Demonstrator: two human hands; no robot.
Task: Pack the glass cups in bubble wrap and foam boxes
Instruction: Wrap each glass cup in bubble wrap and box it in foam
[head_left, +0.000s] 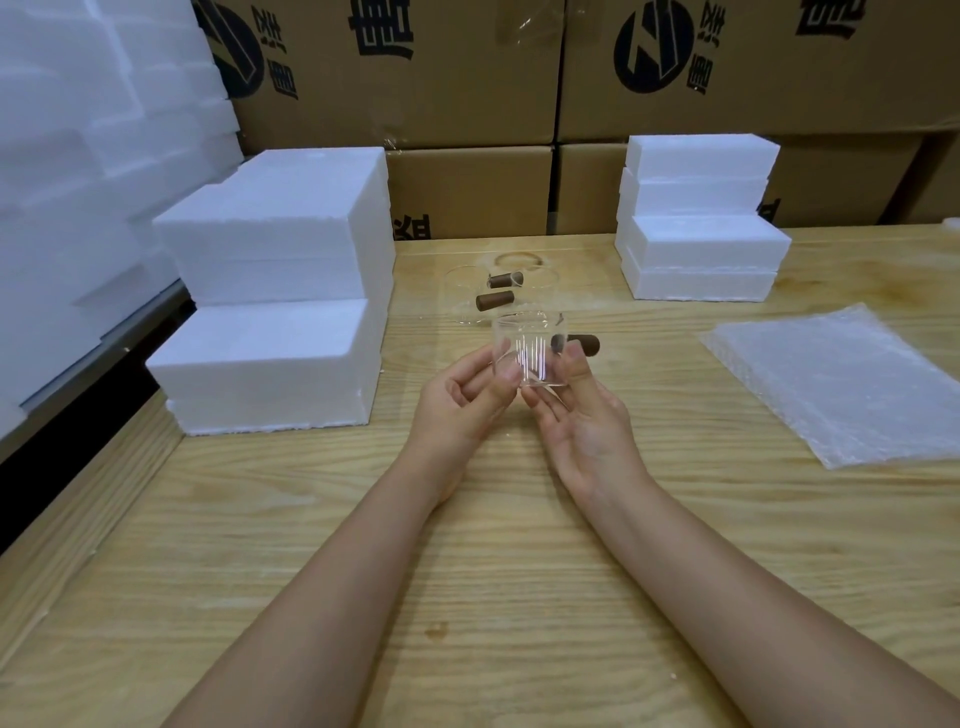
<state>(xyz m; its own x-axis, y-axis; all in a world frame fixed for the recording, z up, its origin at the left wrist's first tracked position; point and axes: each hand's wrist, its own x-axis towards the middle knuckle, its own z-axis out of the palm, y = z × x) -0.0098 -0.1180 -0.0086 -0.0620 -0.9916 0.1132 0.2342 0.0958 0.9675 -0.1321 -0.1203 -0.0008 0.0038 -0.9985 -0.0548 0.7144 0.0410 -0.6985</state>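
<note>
**One cup lifted in both hands**

Nearest to us, two bare forearms reach out over the pale wooden table and meet at the glass cup, which we take as our marker for everything else. The left hand grips the cup's left wall, fingers curled in and thumb laid against the glass. The right hand cradles it from the right, fingers hooked beneath the base and thumb pressed upright on the side wall. The cup is upright, mouth up, held above the table. Its brown handle juts out to the right, just behind the right thumb.

Right of the cup, well apart, a flat stack of bubble wrap lies on the table. Just behind the cup we make out other glass cups on the table (their clear walls are hard to trace, so we cannot count them surely), with two brown handles showing. Left of the cup rise stacked white foam boxes. Behind it and to the right stands a second foam stack. Farthest behind the cup, printed cardboard cartons form a wall.
</note>
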